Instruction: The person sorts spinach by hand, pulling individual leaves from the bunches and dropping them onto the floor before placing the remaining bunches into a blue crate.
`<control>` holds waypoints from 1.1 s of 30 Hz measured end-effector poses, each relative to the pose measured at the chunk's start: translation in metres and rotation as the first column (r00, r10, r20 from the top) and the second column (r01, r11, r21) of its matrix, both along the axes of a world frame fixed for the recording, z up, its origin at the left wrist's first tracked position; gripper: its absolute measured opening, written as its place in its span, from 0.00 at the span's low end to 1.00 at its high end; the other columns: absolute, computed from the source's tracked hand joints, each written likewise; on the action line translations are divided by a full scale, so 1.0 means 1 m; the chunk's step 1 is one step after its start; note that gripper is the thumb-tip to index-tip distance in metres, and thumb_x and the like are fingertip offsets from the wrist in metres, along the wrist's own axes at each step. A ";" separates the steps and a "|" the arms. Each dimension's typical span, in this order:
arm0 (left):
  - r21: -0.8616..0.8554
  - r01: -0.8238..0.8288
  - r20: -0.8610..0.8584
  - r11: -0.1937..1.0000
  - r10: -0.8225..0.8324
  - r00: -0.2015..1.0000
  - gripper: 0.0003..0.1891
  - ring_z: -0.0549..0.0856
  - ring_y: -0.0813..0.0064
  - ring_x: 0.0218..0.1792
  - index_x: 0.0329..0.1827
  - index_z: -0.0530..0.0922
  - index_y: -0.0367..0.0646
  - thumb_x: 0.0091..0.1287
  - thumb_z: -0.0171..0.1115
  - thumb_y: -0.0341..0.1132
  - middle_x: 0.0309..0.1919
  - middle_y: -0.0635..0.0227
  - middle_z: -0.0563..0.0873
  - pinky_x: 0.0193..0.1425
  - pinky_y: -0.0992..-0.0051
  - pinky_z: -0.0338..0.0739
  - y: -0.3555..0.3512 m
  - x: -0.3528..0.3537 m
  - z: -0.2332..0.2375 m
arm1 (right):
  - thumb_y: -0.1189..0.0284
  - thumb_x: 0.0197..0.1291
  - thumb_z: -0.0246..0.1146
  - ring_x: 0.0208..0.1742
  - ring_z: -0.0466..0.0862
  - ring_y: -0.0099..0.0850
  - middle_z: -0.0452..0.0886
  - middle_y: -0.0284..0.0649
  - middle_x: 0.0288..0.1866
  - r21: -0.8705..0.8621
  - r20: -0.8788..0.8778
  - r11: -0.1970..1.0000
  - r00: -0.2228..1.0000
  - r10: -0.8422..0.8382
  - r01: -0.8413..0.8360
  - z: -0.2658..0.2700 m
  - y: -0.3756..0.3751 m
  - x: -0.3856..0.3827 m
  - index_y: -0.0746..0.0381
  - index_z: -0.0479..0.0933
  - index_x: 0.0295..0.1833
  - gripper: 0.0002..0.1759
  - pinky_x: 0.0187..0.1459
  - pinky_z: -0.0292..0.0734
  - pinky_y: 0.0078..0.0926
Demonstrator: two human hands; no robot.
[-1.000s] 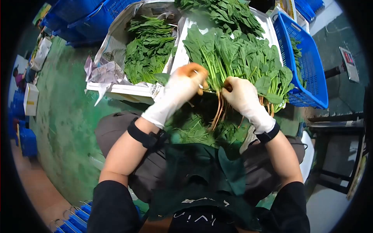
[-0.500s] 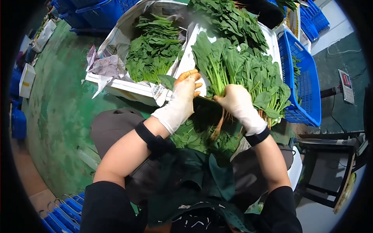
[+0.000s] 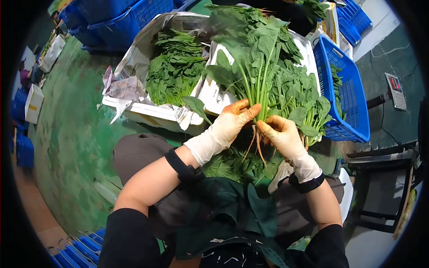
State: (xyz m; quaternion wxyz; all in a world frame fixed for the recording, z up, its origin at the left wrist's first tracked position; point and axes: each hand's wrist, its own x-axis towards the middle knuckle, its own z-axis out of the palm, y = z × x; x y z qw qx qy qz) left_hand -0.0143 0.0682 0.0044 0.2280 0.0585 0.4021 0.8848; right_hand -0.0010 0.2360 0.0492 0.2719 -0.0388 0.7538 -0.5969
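Observation:
Gloved and stained orange at the fingers, my left hand (image 3: 232,120) grips a bunch of leafy greens (image 3: 259,85) by the stems, leaves pointing away from me. My right hand (image 3: 282,134) pinches at the base of the same bunch, where reddish roots hang down. Behind the bunch, a white foam tray (image 3: 214,96) holds more greens (image 3: 297,82). To the left, a paper-lined foam box (image 3: 154,114) contains greens (image 3: 176,67) laid in rows. Loose leaves (image 3: 232,167) lie below my hands, between my legs.
A blue basket (image 3: 355,94) with greens stands at the right, beside a scale display (image 3: 396,91). Blue crates (image 3: 120,24) are stacked at the upper left. A dark metal-framed stand (image 3: 380,214) is at the lower right, and blue items (image 3: 78,250) at the lower left.
My left hand has moved right and closed around the stems. The bunch now stands more upright between both hands, and my right hand has shifted down to its root end.

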 end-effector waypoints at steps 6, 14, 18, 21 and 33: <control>-0.131 -0.096 -0.034 0.987 0.092 0.995 0.22 0.78 0.81 0.41 0.53 0.70 0.37 0.62 0.64 0.41 0.40 0.67 0.82 0.47 0.82 0.71 0.009 0.000 -0.003 | 0.70 0.53 0.68 0.25 0.75 0.18 0.80 0.35 0.27 -0.067 -0.154 0.972 0.960 -0.234 0.226 -0.016 0.007 -0.003 0.70 0.77 0.37 0.14 0.27 0.70 0.15; -0.141 -0.038 0.063 0.989 0.047 0.997 0.25 0.80 0.72 0.49 0.58 0.65 0.37 0.62 0.63 0.37 0.50 0.61 0.79 0.55 0.73 0.73 0.004 -0.002 -0.010 | 0.70 0.55 0.66 0.25 0.79 0.20 0.81 0.38 0.29 -0.068 -0.151 0.972 0.960 -0.234 0.226 -0.019 0.000 -0.007 0.70 0.78 0.40 0.13 0.25 0.72 0.15; -0.105 -0.053 0.058 0.993 0.060 0.997 0.24 0.79 0.70 0.50 0.58 0.65 0.39 0.63 0.62 0.36 0.51 0.61 0.78 0.56 0.70 0.74 -0.001 -0.002 -0.012 | 0.68 0.57 0.65 0.24 0.80 0.21 0.81 0.38 0.29 -0.074 -0.035 0.952 0.953 -0.300 0.297 -0.015 -0.006 -0.002 0.70 0.77 0.41 0.15 0.23 0.73 0.15; 0.004 -0.046 0.046 0.999 0.046 0.998 0.22 0.78 0.70 0.52 0.59 0.65 0.40 0.65 0.60 0.36 0.51 0.61 0.78 0.57 0.68 0.72 -0.004 -0.001 -0.004 | 0.69 0.59 0.62 0.26 0.80 0.23 0.81 0.39 0.31 -0.241 0.105 0.890 0.922 -0.373 0.388 -0.022 -0.012 0.004 0.69 0.76 0.42 0.13 0.24 0.74 0.17; 0.551 0.091 0.147 0.829 -0.204 0.968 0.22 0.68 0.79 0.30 0.68 0.59 0.45 0.72 0.45 0.38 0.34 0.73 0.70 0.42 0.77 0.66 -0.022 -0.011 0.024 | 0.65 0.62 0.58 0.22 0.78 0.21 0.81 0.37 0.28 -0.080 -0.014 0.997 1.000 0.002 -0.003 -0.014 0.003 -0.002 0.68 0.77 0.37 0.14 0.24 0.72 0.16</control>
